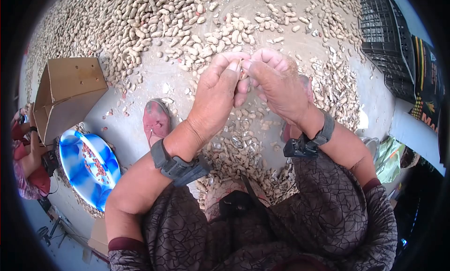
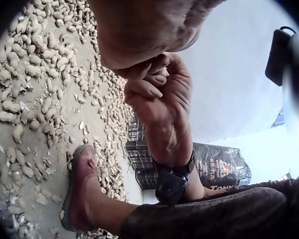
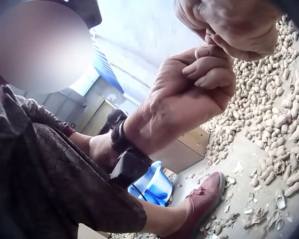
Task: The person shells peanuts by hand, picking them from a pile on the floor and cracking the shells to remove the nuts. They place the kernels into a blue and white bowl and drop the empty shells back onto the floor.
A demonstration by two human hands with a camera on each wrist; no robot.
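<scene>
In the head view my left hand [image 1: 213,85] and right hand [image 1: 279,83] meet at the thumbs over the floor. Between the thumb tips and fingers a small peanut [image 1: 242,74] is pinched, with a bit of reddish kernel showing; the fingers hide most of it. Seen from the left wrist, the right hand [image 2: 162,109] has its fingers curled in beside the left one. From the right wrist, the left hand [image 3: 194,82] shows curled fingers touching the right hand [image 3: 234,25]. Loose unshelled peanuts [image 1: 236,24] lie on the floor just beyond both hands.
A blue and white basin [image 1: 70,163] with some red kernels stands at the left, beside a cardboard box [image 1: 77,78]. Broken shells [image 1: 239,163] heap between the feet. Black crates [image 1: 384,41] line the right side. Another person's arm [image 1: 30,153] shows at far left.
</scene>
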